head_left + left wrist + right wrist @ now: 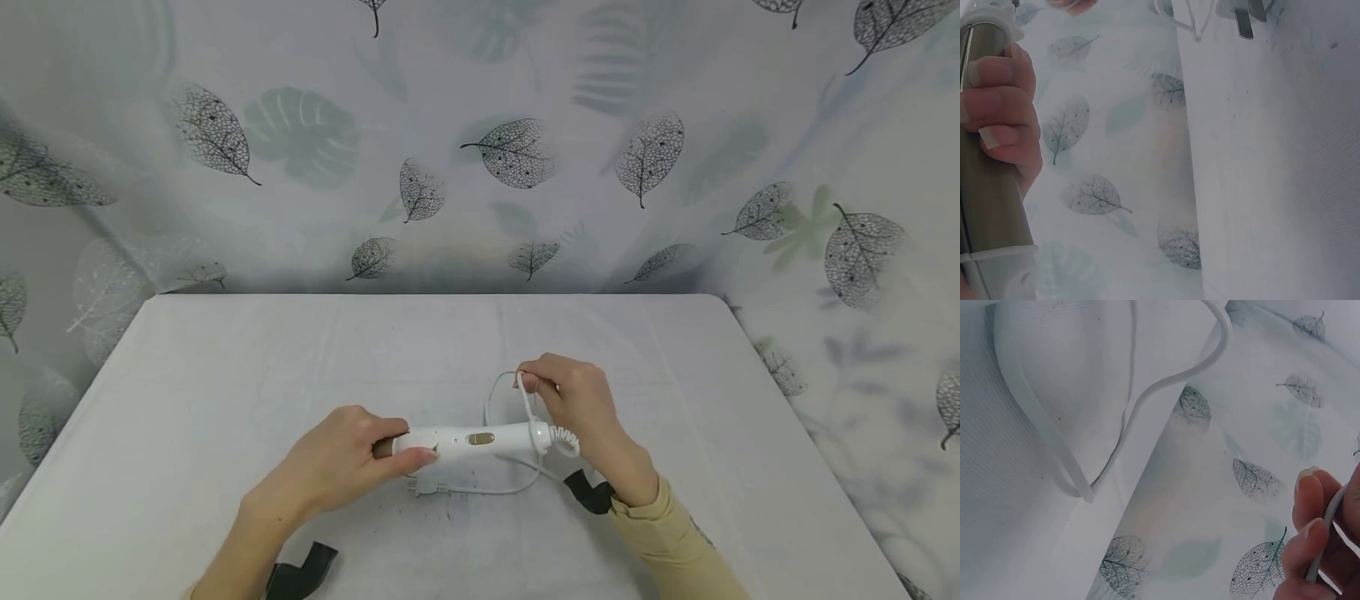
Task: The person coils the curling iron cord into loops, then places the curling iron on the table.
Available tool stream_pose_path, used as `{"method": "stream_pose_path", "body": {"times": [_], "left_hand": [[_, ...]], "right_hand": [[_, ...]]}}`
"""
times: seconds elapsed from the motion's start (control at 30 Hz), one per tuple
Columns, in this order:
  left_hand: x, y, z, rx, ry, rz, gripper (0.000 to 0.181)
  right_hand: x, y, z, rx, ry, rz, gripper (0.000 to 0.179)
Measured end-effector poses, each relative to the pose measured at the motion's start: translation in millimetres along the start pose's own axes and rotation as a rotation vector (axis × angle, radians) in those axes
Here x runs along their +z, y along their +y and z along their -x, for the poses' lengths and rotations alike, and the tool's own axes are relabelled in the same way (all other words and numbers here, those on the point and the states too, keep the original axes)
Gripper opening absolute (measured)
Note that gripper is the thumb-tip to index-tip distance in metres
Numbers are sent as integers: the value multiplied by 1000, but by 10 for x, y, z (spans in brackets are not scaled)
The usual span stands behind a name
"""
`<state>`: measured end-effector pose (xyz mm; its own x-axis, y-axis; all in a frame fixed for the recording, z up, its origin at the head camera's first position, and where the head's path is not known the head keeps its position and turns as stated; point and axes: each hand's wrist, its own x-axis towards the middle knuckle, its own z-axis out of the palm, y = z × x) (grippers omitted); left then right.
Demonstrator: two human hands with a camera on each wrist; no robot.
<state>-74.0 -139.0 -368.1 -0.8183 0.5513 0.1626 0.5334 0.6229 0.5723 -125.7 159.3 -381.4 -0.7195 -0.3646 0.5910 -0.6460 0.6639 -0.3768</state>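
Observation:
A white curling iron (504, 440) with a brownish metallic barrel (994, 206) lies crosswise in front of me. My left hand (330, 467) grips it by the barrel, and in the left wrist view the fingers (1007, 106) curl round the metal. A thin white cord (487, 492) loops about the handle's right end, beside a coiled strain relief (565, 440). Above that end my right hand (577, 404) pinches a strand of cord between thumb and fingers, as the right wrist view also shows. The two-pin plug (426, 486) hangs or lies just below the iron; I cannot tell which.
A white-covered table (225, 367) spreads beneath both hands, its far edge meeting a leaf-printed curtain (450, 150). Black straps (300, 575) show near both wrists. Small dark specks mark the cloth below the iron.

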Motion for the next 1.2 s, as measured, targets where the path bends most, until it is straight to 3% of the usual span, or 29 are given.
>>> {"method": "stream_pose_path", "body": {"times": [0.13, 0.3, 0.63, 0.8, 0.97, 1.2], "left_hand": [[-16, 15, -4, -82, -66, 25, 44], [1, 29, -17, -153, -141, -2, 46], [71, 32, -13, -196, -170, -54, 52], [72, 55, -17, -243, -187, -55, 56], [69, 65, -27, -314, -220, -39, 62], [67, 49, -43, -419, -196, -97, 65]], "right_hand": [[-21, 1, 11, 41, -8, -29, 11], [-42, 8, 11, 35, -18, -70, 13], [-29, -22, -5, 21, 22, -153, 13], [-28, -28, -10, -36, 82, -128, 14], [-28, -34, -19, -143, 111, -144, 19], [-39, -65, -28, -241, 110, -192, 24]]}}
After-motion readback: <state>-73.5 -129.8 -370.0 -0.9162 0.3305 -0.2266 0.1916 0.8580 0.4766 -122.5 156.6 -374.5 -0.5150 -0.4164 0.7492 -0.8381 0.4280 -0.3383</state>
